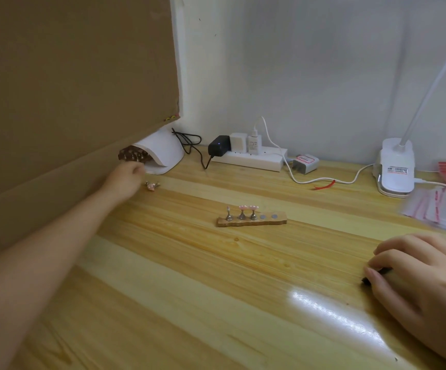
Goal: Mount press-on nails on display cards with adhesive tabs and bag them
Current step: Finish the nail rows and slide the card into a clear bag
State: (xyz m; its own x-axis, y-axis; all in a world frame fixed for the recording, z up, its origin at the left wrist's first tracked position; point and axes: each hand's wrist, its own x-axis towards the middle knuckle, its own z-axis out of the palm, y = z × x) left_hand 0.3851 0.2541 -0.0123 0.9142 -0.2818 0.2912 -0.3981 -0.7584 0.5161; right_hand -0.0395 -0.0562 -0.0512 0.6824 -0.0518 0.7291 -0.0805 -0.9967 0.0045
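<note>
From the head camera we count one narrow wooden nail-stand strip [251,221] at table centre, carrying three metal pegs, two topped with pink press-on nails [247,207], and two bare round magnets; at ten o'clock our left hand [124,180], fingers curled, grip unclear, beside one loose pink nail piece [152,185]; at four o'clock our right hand [425,287] pinches a dark thin object [377,275]; label writing unreadable.

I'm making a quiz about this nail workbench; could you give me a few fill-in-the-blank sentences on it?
1. The wooden nail stand carries ___ upright pegs.
2. The left hand reaches toward the white ___ lamp.
3. The power strip lies against the ___.
4. The right hand holds a ___-coloured tool.

Missing: three; nail; wall; dark
</note>
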